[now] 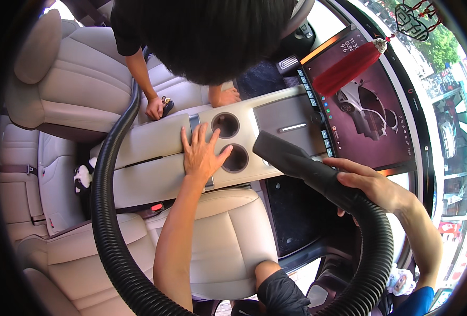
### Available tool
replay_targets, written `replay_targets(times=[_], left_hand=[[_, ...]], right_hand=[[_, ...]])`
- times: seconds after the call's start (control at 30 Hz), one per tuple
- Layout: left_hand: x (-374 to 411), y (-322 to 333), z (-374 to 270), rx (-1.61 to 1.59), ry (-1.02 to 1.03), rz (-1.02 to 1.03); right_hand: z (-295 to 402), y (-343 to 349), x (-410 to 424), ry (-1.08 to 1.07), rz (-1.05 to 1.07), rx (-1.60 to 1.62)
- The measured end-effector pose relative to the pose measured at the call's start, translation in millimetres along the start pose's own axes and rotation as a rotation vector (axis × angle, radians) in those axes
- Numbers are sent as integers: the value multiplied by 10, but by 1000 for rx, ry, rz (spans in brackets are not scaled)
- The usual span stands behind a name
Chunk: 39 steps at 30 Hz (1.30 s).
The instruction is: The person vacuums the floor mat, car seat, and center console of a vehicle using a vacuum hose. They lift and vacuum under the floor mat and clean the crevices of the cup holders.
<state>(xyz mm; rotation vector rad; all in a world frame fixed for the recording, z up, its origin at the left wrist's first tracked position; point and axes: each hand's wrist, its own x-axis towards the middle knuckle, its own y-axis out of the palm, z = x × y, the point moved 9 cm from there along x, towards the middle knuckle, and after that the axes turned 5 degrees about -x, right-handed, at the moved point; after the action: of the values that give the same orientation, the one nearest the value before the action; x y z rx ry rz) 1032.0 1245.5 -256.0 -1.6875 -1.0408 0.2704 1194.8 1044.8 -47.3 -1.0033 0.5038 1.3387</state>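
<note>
My left hand [202, 152] rests with spread fingers on the beige centre console [257, 102] of a car, its thumb at the rim of the nearer cup holder [234, 158]. A second cup holder [225, 125] lies just beyond. My right hand [365, 183] grips a black vacuum nozzle [296, 158] where it meets the ribbed hose [375, 229]. The nozzle's flat mouth hangs over the console, beside the cup holders; whether it touches the surface cannot be told. Part of the right hand's fingers is hidden behind the nozzle.
Another person [217, 35] leans over the far seat, one hand [154, 108] at a small dark and gold object [167, 106], the other beside the console. The hose loops across the near seat [225, 237]. A large screen [375, 118] and a hanging red tassel [348, 69] are at the right.
</note>
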Motion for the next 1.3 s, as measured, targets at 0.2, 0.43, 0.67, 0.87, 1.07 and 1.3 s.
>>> replay_targets(times=[0.2,0.43,0.67,0.87,1.07,1.3], left_hand=[[-1,-84,85,-92,-37,-93],[-6,-136,87,-113,-22,-113],[-16,-88,116,-95,-16,-129],[-5,-102,42,-124,-7,-150],[-43,-83,114,-105,-11,-147],[-25,-119,136,-108,-7,-177]], right_hand=[[384,100,469,-101,70,63],[533,89,1002,-22,146,88],[648,227,1468,37,157,77],[800,211,1531,-53,200,17],[838,136,1578,-148,284,-81],[1122,-83,1167,-117,88,-532]])
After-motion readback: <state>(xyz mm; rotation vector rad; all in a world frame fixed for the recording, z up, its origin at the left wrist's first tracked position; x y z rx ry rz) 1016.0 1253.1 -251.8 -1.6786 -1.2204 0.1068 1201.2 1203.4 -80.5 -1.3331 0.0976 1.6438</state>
